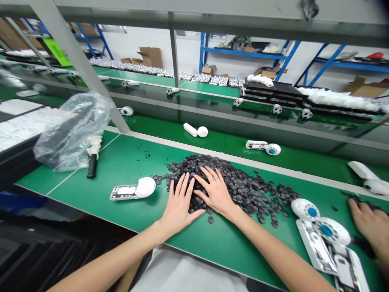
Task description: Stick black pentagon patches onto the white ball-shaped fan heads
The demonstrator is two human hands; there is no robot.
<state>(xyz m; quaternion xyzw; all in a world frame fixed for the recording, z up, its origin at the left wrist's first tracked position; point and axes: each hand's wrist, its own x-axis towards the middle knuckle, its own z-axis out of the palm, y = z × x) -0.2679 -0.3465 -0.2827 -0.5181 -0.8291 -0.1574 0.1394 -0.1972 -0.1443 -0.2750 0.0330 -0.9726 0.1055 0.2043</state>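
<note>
My left hand (179, 202) lies flat with spread fingers on the left part of a pile of small black pentagon-shaped pieces (243, 186). Beside it my right hand (215, 190) rests on the same pile, fingers stretched out and apart. Neither hand grips anything that I can see. One loose black piece (210, 220) sits on the green table (206, 251) just in front of the pile. Left of my left hand is a white handheld device (133, 189) with a round head and an uncovered handle.
Two white devices (316, 239) lie at the right, near another person's hand (369, 223). A black-handled tool (92, 164) and a clear plastic bag (75, 129) are at the left. Behind runs a green conveyor belt (225, 140) carrying white devices. A grey post (79, 61) rises at left.
</note>
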